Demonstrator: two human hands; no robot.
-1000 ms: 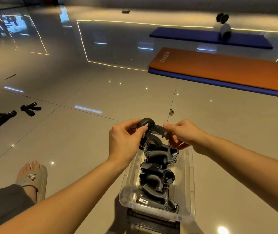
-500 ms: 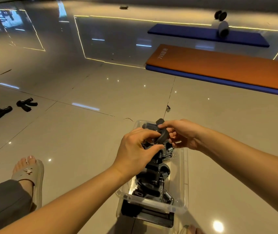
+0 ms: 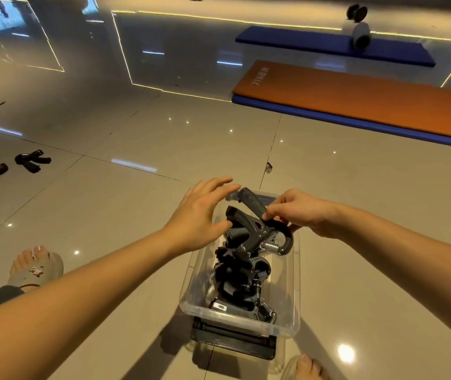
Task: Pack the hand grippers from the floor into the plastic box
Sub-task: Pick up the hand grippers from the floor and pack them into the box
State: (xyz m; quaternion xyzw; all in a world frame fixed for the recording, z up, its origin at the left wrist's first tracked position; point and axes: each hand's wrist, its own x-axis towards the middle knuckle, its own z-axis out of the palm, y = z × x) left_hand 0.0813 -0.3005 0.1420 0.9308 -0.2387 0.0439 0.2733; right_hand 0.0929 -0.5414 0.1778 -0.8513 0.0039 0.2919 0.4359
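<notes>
Head view, from the left: several loose black hand grippers (image 3: 32, 160) lie on the glossy tiled floor (image 3: 114, 220), well apart from the left fingers, out beyond them and to their left. The left hand (image 3: 196, 212) hovers at the far left corner of the clear plastic box (image 3: 246, 323). Its fingers (image 3: 218, 183) are straight and fanned apart, holding nothing. The thumb tip sits just beside one handle end, and I cannot tell whether it touches.

Directly right of those fingers is the dark grey spring-loaded hand gripper (image 3: 257, 229), resting on top of the pile of packed grippers at the box's far end. Its long axis runs from the handle tips, far and left, to the coil spring and curved hook, near and right. The right hand (image 3: 303, 212) is the one in contact: its fingertips (image 3: 269, 213) pinch the upper handle about midway along, from the right side. By my reading, the coming move belongs to that hand alone: let the handle settle, then release. The free left hand is better placed for the grippers on the floor.

Half a second earlier the left hand was curled over this gripper together with the right; it has since let go and opened. A second ago both hands held the gripper raised above the box's far rim; now it lies lower, on the pile.
</notes>
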